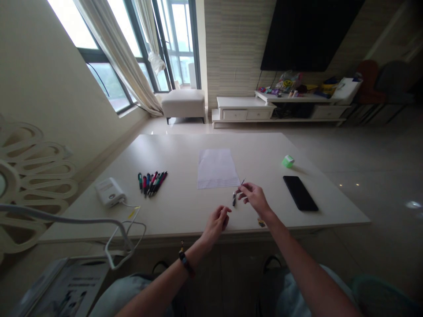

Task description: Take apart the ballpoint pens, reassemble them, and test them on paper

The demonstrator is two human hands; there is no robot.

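Poking up from the right hand (254, 196), a thin piece (243, 181) gripped between its fingertips.

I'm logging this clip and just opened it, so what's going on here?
A person at a white table holds a thin, pointed piece in the fingers of the right hand, by a corner of the paper. A small dark piece lies just below those fingers. The left hand is loosely curled near the table's edge, with nothing visible in it. A bunch of pens lies to the left.
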